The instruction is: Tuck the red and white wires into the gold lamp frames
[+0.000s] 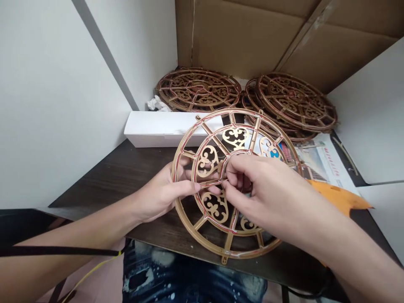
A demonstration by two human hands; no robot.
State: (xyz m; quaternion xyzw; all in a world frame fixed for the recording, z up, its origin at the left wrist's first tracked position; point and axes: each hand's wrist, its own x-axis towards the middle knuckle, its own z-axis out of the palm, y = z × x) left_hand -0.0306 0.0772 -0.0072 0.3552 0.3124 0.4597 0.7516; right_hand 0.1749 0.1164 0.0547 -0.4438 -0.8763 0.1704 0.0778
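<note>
Round gold-coloured openwork frame [211,183] with red and white wiring is held over the dark wood-grain bench [139,168]. Left hand [166,187]: fingers grasping its rim. Right hand [260,183]: fingers bunched at central ring; grip indeterminable.

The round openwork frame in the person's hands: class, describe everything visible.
The round openwork frame is gold-coloured, seemingly plastic or metal, with concentric rings, spokes, scrollwork panels and rim tabs. Red and white strands line it. It tilts over the dark table: the left hand grips its left side; the right hand touches its inner ring.
</note>
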